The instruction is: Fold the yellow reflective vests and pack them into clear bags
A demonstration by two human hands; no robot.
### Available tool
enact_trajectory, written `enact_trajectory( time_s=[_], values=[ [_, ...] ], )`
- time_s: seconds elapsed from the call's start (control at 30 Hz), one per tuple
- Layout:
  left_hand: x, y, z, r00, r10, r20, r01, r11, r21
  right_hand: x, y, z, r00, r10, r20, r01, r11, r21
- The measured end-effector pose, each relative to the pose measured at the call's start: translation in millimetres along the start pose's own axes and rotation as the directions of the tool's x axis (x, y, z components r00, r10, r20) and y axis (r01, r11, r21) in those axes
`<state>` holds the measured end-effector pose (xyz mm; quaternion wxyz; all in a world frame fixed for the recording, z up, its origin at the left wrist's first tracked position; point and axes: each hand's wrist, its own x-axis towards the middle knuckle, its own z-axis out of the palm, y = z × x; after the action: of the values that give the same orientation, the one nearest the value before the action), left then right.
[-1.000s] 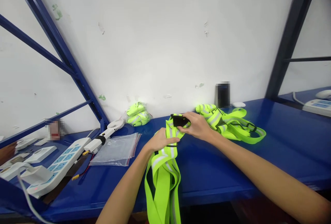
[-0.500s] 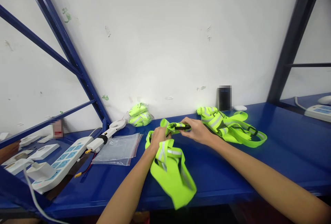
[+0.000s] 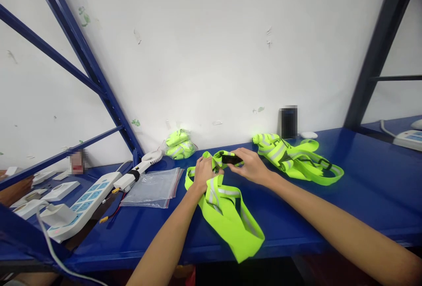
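Above the blue shelf, my left hand [image 3: 203, 174] is closed round part of a neon yellow-green reflective strap [image 3: 231, 220], whose long loop hangs down toward the front edge. My right hand [image 3: 249, 166] pinches a black piece [image 3: 231, 159] on the same strap, just right of my left hand. Farther right, a second bundle of reflective straps [image 3: 283, 154] lies loosely on the shelf. Behind my left hand, folded yellow-green straps in clear plastic [image 3: 180, 144] sit stacked against the wall.
Clear plastic bags [image 3: 151, 188] lie left of my left hand, beside a white handheld fan [image 3: 152, 157]. A long power strip [image 3: 86, 204] and cables are farther left. A dark blurred object [image 3: 288, 122] and white oval item [image 3: 309, 135] stand at the back right.
The hanging loop has swung toward the right. Both hands keep their grip, and the black piece shows more broadly. The view has shifted slightly.
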<state>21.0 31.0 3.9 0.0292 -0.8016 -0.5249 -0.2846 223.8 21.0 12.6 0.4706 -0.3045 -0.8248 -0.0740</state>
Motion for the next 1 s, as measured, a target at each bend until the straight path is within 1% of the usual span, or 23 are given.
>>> enact_trajectory(
  time_s=[0.1, 0.2, 0.27, 0.33, 0.47, 0.6, 0.73, 0.83, 0.9, 1.0],
  values=[
    [2.2, 0.4, 0.3, 1.0, 0.016, 0.022, -0.016, 1.0, -0.011, -0.3, 0.3, 1.8, 1.0, 0.012, -0.015, -0.012, 1.0, 0.01],
    [6.2, -2.5, 1.8, 0.998, -0.021, 0.061, 0.022, 1.0, -0.011, -0.3, -1.5, 3.5, 0.999, 0.014, -0.037, -0.013, 1.0, 0.021],
    [7.6, -4.7, 3.8, 0.997, -0.045, 0.061, 0.046, 0.999, -0.022, 0.2, -3.9, 4.9, 0.999, 0.016, -0.05, -0.015, 1.0, 0.025],
    [7.3, -6.1, 6.3, 0.998, -0.045, 0.052, 0.048, 0.997, -0.059, 0.8, -6.4, 6.4, 0.998, 0.026, -0.052, -0.025, 0.999, 0.027],
    [4.5, -4.0, 9.4, 0.999, -0.026, 0.046, 0.035, 0.981, -0.192, 1.4, -7.2, 7.7, 0.995, 0.063, -0.073, -0.061, 0.998, 0.022],
    [3.8, 0.8, 8.3, 0.999, 0.04, 0.0, -0.038, 0.938, -0.344, 1.4, -2.7, 3.6, 0.991, 0.086, -0.098, -0.081, 0.995, 0.06],
    [4.7, 0.5, 7.8, 0.995, 0.094, 0.03, -0.071, 0.892, -0.446, 2.2, -1.4, -1.2, 0.988, 0.13, -0.086, -0.122, 0.988, 0.098],
    [5.0, -2.4, 8.7, 0.99, 0.14, 0.025, -0.104, 0.833, -0.544, 3.7, -4.9, -0.4, 0.986, 0.14, -0.09, -0.127, 0.983, 0.134],
    [4.1, -3.3, 8.9, 0.993, 0.116, 0.034, -0.077, 0.822, -0.564, 4.3, -7.9, 2.3, 0.983, 0.157, -0.092, -0.141, 0.977, 0.161],
    [0.3, 0.5, 7.6, 0.996, 0.04, 0.082, 0.013, 0.825, -0.565, 2.6, -8.7, 7.6, 0.971, 0.23, -0.059, -0.217, 0.96, 0.174]
  ],
)
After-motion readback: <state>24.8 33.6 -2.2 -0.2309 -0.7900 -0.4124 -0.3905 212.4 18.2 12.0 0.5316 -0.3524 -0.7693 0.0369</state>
